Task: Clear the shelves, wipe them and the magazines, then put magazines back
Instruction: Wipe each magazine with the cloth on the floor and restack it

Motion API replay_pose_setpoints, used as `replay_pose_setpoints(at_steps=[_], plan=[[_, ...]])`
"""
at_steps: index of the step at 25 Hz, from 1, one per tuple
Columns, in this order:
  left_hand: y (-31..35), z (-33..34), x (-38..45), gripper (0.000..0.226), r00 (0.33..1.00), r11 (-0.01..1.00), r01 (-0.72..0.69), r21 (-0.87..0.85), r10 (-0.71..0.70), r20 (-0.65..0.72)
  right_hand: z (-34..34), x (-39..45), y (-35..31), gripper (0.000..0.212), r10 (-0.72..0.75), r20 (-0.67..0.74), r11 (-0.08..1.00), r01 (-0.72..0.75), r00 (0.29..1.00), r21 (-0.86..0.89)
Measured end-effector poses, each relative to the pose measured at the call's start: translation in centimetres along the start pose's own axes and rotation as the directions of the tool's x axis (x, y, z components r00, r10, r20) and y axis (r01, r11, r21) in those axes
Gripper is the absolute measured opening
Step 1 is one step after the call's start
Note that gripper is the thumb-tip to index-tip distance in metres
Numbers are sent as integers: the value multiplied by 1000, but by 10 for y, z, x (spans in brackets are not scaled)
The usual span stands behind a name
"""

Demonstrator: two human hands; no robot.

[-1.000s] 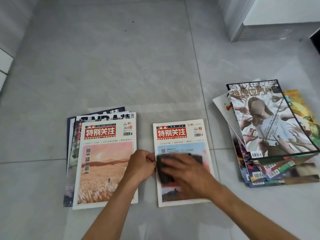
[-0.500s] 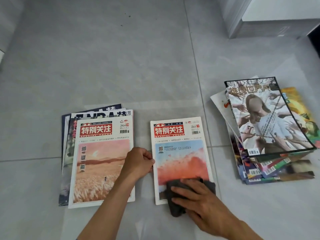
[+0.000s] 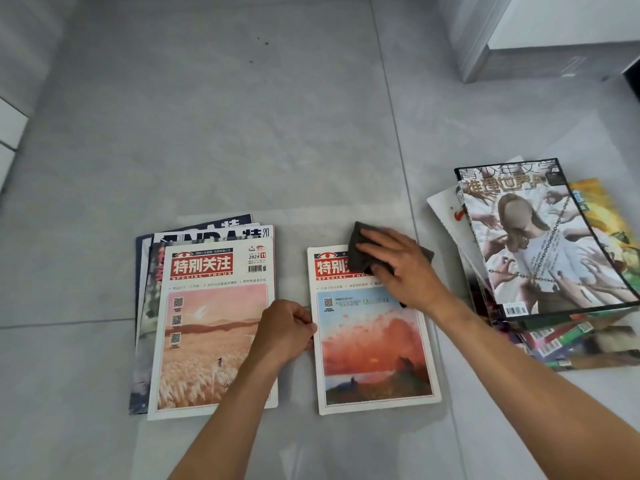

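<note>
Magazine: a single issue (image 3: 375,348) with a red masthead and a sunset cover lies flat on the grey tiled floor (image 3: 242,133), between two stacks.
Cloth: a dark grey cloth (image 3: 360,251) sits over the magazine's top edge, covering the right part of the masthead and spilling onto the floor beyond it.
Right hand: the right hand (image 3: 401,268) lies flat on the cloth, fingers spread and straight, pressing it down on the cover.
Left hand: the left hand (image 3: 285,330) is curled at the magazine's left edge, about midway along it, fingertips pinching that edge; its forearm crosses the left stack's lower right corner.
Left stack: a pile (image 3: 207,323) just beside the magazine, topped by an issue of the same title with a pale field scene; others fan out beneath.
Right stack: a looser heap (image 3: 554,258) near the magazine's right side, topped by a cover showing a chained figure and reaching hands.
Background: the corner of a white cabinet (image 3: 519,36) stands at upper right.
</note>
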State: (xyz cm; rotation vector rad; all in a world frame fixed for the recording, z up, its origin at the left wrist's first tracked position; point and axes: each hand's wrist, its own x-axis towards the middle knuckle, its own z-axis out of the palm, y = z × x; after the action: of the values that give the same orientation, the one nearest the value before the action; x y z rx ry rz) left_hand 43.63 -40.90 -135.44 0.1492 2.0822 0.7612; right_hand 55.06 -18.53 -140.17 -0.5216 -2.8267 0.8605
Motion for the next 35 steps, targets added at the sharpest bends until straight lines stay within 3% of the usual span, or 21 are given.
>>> replay_pose_setpoints(at_steps=[6,11,13,17,19,21,23,25,26,28,30,32,34,35], plan=[[-3,0,1,15,1000,999,-11,34,11,2,15,-160,-45,51,-88,36,994,89,996,-55],[0,8,-14,11,994,987,-63,150,76,-81,31,-194,-73,69,35,115,922,12,993,-386],[0,14,-28,27,996,990,-67,123,73,-47,27,-173,-78,67,74,113,900,-17,991,-436],[-7,25,-52,86,988,993,-110,46,104,116,7,-126,-66,78,200,44,860,-154,979,-487],[-8,30,-59,95,985,990,-140,1,140,103,4,-114,-58,78,206,12,859,-176,978,-481],[-2,32,-65,75,983,956,-181,-233,170,-67,6,-110,-57,80,239,-37,877,-232,970,-420],[6,37,-69,46,961,803,-239,-545,114,-254,9,-111,-61,81,314,-89,894,-326,945,-308],[6,48,-75,36,974,621,-198,-758,39,-222,14,-114,-71,75,364,-93,898,-376,927,-231],[2,58,-77,32,983,602,-157,-783,19,-182,15,-115,-76,69,367,-98,897,-380,925,-226],[-10,78,-75,14,980,712,-112,-693,-36,-196,11,-110,-81,55,349,-76,905,-357,934,-233],[-12,83,-69,13,959,835,-153,-529,-5,-285,2,-99,-77,46,349,-19,924,-348,937,-160],[-6,75,-66,14,934,864,-275,-421,136,-330,-16,-85,-78,46,445,26,879,-442,895,178],[5,61,-67,17,886,844,-418,-336,296,-356,-40,-70,-94,49,550,-151,741,-397,821,541],[10,54,-69,18,845,821,-500,-274,393,-363,-49,-64,-108,47,512,-245,757,-298,823,582]])
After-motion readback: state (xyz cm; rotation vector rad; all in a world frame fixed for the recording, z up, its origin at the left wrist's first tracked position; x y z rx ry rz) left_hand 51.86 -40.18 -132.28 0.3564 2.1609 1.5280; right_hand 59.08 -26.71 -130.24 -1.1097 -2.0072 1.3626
